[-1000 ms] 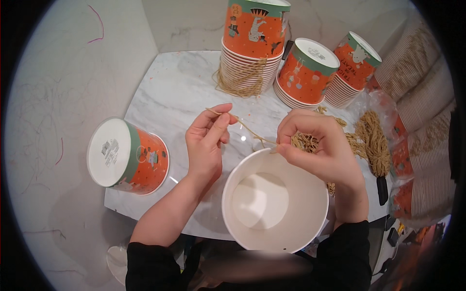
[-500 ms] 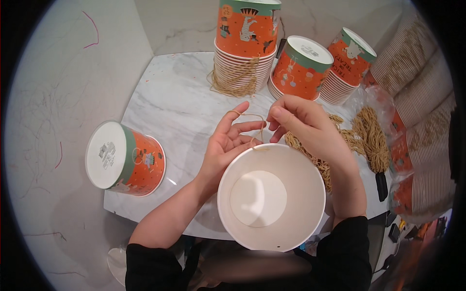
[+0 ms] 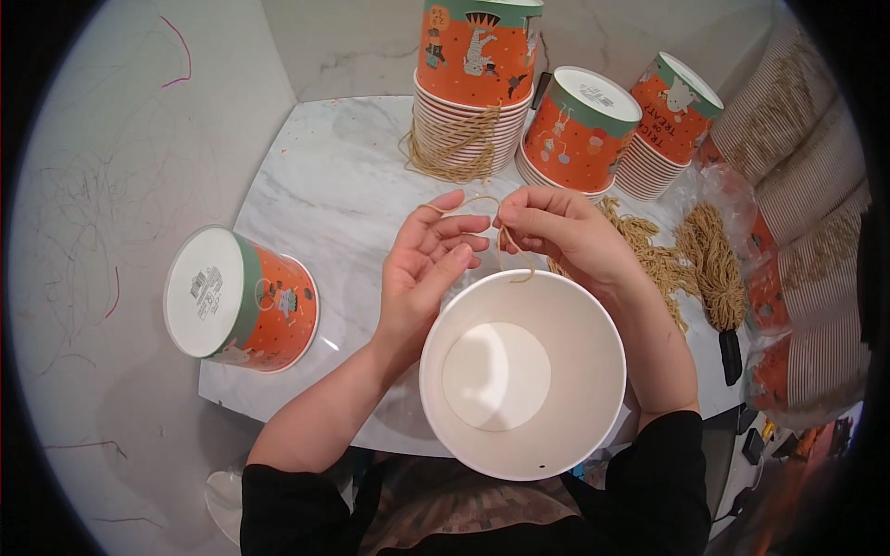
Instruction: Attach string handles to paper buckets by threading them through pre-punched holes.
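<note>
A white-lined paper bucket stands mouth up in front of me, with a small hole low in its near wall. Thin tan cord rises from its far rim and forms a loop above it. The cord passes over the index finger of my left hand, whose fingers are spread at the bucket's far left. On the right, thumb and forefinger of my right hand pinch the cord, just beyond the rim. Behind that hand lies a loose heap of cut cords.
Orange-and-green bucket stacks stand upside down at the back: a tall one with cords draped on it, and two shorter ones. One bucket sits at left on the marble-patterned table. Wrapped bucket stacks line the right side.
My right hand has moved left and closed its fingertips on the cord. My left thumb has lifted off the bucket rim, and the cord loop has changed shape.
</note>
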`<state>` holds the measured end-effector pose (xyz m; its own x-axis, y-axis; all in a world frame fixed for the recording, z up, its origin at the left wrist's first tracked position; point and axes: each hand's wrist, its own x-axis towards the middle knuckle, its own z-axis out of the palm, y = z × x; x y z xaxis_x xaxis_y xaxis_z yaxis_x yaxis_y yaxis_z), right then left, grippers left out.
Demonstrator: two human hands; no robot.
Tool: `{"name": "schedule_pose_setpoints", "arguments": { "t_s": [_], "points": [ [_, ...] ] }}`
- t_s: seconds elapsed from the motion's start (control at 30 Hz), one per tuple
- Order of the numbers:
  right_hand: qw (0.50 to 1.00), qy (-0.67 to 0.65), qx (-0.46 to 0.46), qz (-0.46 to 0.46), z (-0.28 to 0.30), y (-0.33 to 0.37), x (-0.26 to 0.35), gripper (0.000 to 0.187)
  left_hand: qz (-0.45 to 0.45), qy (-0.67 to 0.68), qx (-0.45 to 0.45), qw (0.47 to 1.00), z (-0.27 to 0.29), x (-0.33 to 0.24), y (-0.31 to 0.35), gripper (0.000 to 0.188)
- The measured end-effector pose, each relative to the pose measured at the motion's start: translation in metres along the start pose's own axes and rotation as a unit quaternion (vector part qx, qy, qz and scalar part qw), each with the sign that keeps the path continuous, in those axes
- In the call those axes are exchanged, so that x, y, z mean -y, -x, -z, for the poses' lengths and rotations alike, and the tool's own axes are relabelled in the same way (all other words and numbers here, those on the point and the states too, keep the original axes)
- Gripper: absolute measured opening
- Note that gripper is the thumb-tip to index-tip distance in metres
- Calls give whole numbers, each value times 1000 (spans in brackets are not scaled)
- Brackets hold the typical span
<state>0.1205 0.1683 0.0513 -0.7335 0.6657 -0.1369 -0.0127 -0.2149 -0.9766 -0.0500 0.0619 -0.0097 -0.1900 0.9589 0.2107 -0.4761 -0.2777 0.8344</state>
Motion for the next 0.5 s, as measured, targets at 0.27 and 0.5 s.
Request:
{"name": "schedule_pose_setpoints", "arguments": {
  "t_s": [0.27,0.5],
  "points": [
    [998,64,-2,29,-11,2,-1,14,75,63,-19,995,-1,-3,1,48],
    [984,149,11,94,-8,1,-6,16,88,59,-30,994,1,0,0,54]
  ]
}}
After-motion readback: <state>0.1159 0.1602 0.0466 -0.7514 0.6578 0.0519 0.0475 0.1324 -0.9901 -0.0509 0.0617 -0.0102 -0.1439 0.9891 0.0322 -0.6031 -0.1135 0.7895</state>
